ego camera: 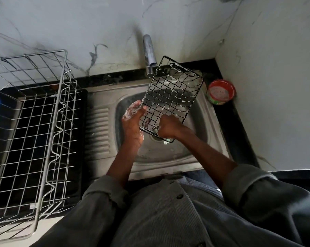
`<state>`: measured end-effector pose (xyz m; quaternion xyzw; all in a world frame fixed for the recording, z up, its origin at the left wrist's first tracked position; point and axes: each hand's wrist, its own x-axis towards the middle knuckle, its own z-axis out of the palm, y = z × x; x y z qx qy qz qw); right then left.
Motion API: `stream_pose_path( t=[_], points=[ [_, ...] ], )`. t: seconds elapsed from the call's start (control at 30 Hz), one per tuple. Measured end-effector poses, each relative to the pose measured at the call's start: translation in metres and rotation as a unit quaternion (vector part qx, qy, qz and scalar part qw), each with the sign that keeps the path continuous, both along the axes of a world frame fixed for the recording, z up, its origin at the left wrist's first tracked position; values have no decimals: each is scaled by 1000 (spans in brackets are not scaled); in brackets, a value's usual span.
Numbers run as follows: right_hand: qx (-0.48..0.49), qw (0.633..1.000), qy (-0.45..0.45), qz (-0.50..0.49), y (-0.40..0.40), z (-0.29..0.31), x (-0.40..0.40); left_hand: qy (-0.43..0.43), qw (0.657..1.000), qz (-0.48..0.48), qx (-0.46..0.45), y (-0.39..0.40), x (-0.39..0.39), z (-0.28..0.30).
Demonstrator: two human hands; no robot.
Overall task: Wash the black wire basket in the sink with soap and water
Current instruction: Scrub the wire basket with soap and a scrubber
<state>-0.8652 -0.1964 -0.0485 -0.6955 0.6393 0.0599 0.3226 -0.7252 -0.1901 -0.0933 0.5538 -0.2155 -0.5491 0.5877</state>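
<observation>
We note steel sink (104,97), dull, ribbed drainboard. Over it, tilted: black wire basket (172,97), rectangular grid, suds-flecked. Left hand (132,122), foamy, grips its side; right hand (168,127) fists the near rim.

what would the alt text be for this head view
A person holds a soapy black wire basket tilted over a steel sink, left hand gripping its left edge, right hand at its near end. A larger silver wire rack stands on the counter to the left.
</observation>
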Motion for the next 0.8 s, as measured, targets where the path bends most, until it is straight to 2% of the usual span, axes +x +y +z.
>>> stream_pose_path(
  t=[0.1, 0.17, 0.27, 0.33, 0.4, 0.53, 0.63, 0.73, 0.8],
  points=[
    [-33, 999, 14, 8, 6, 11, 8, 11, 1000, 14, -18, -4, 3, -2],
    [-35, 999, -6, 5, 2, 17, 10, 17, 1000, 18, -12, -3, 3, 2],
    [-11, 994, -104, -23, -3, 25, 19, 28, 999, 17, -12, -1, -1, 7],
    [14, 973, -219, -68, -3, 30, 26, 33, 999, 6, -8, 0, -5, 11],
    [19, 959, -269, -88, -2, 28, 22, 26, 1000, -5, 5, 0, -5, 13],
    [112, 977, -174, 59, 3, 21, 2, -16, 998, -18, 52, -1, 6, 9],
    [167, 955, -238, 53, 7, 15, -8, -19, 995, -24, 96, -5, 11, 9],
    [212, 917, -337, -6, 12, 7, -14, -30, 987, -58, 144, -12, 17, 16],
    [182, 904, -384, -45, 15, -2, -13, -78, 979, -93, 166, -21, 20, 25]
  ],
)
